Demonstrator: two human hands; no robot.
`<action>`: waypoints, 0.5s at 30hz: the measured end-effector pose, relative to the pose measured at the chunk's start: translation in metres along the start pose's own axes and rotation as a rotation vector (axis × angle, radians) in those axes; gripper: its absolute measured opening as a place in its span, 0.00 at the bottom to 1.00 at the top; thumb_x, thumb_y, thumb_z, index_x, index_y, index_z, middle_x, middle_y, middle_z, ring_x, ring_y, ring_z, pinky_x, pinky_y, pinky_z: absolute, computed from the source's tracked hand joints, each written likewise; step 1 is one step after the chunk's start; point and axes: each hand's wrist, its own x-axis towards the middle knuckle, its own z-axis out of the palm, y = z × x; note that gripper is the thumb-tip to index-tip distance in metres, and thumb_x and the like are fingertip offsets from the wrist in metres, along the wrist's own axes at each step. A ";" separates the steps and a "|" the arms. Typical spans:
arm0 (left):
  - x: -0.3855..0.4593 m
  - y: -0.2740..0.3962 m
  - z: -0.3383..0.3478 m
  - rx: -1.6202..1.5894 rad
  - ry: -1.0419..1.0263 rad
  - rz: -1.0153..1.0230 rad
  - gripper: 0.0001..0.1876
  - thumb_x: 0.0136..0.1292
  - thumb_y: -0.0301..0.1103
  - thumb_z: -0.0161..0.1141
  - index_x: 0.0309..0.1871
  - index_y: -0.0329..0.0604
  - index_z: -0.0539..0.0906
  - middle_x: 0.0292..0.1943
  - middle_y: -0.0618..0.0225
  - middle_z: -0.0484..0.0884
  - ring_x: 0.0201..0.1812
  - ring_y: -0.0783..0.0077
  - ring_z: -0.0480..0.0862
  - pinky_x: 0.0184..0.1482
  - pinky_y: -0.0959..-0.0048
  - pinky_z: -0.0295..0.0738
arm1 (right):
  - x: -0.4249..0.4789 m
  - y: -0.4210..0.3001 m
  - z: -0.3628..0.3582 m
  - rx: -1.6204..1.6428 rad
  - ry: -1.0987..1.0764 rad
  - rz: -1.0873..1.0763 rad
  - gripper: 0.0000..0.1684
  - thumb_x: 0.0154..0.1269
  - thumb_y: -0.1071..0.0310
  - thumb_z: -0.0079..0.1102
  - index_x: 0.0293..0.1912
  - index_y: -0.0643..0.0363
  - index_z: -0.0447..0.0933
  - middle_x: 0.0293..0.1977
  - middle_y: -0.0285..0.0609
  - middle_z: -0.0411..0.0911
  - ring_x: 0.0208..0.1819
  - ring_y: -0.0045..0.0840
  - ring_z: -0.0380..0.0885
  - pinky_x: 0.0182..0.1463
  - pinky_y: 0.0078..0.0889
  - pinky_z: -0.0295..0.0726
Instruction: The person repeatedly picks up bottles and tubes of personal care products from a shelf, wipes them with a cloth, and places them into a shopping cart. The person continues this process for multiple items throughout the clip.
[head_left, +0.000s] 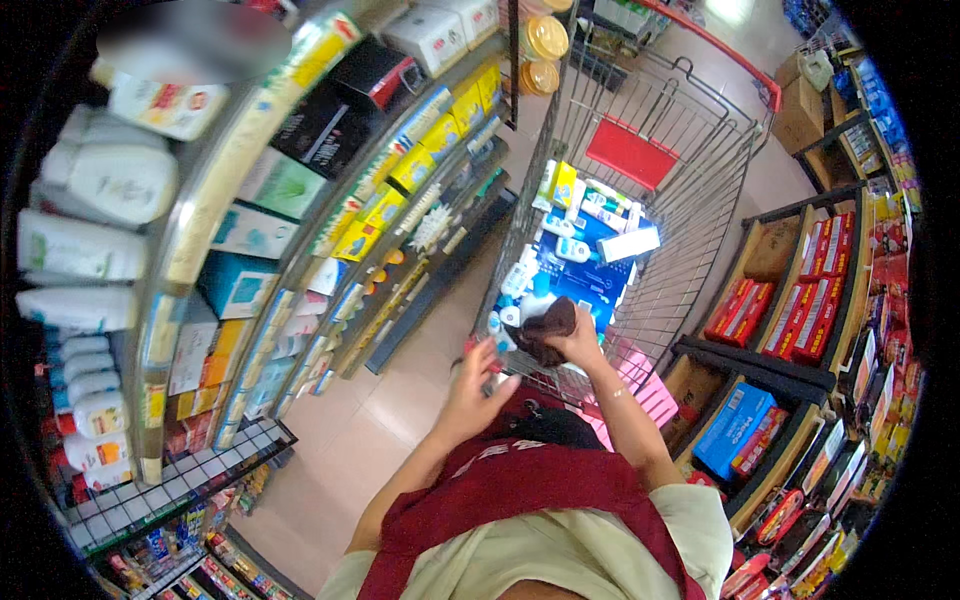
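A wire shopping cart (694, 277) stands before me, holding bottles, boxes and tubes on a blue printed box (581, 274). Over its near end, my right hand (581, 341) grips a crumpled dark brown cloth (551, 326). My left hand (480, 390) is raised beside it with curled fingers around a small red and dark item (491, 366), too blurred to name. White bottles with blue caps (574, 250) lie in the cart, along with a white box (628, 244) and a yellow box (562, 184). A white bottle (536, 304) is partly hidden by the cloth.
Shelves of toiletries (262, 180) curve along the left. Wooden shelving on the right holds red packs (806, 315) and a blue box (735, 427). A pink plastic basket (649, 386) is close to the cart's near right side. Tiled floor (360, 420) shows between the left shelves and me.
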 end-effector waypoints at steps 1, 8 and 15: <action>0.007 0.003 0.008 0.048 0.014 0.093 0.37 0.62 0.36 0.61 0.67 0.32 0.53 0.64 0.44 0.60 0.64 0.52 0.65 0.64 0.61 0.61 | -0.012 -0.030 0.011 0.049 0.013 -0.023 0.21 0.40 0.70 0.69 0.37 0.64 0.74 0.31 0.42 0.79 0.33 0.26 0.77 0.41 0.29 0.76; -0.001 0.061 -0.019 0.002 0.067 0.253 0.31 0.63 0.41 0.59 0.62 0.36 0.58 0.51 0.57 0.69 0.54 0.64 0.71 0.55 0.65 0.67 | -0.069 -0.130 0.057 -0.043 0.086 -0.299 0.15 0.46 0.71 0.67 0.37 0.63 0.75 0.29 0.46 0.78 0.29 0.31 0.78 0.36 0.29 0.76; -0.036 0.073 -0.066 -0.624 -0.236 0.026 0.22 0.63 0.33 0.59 0.58 0.44 0.64 0.37 0.71 0.72 0.38 0.80 0.73 0.41 0.78 0.69 | -0.075 -0.188 0.052 0.731 -0.153 -0.413 0.29 0.50 0.65 0.63 0.52 0.69 0.70 0.46 0.48 0.76 0.47 0.28 0.75 0.54 0.32 0.73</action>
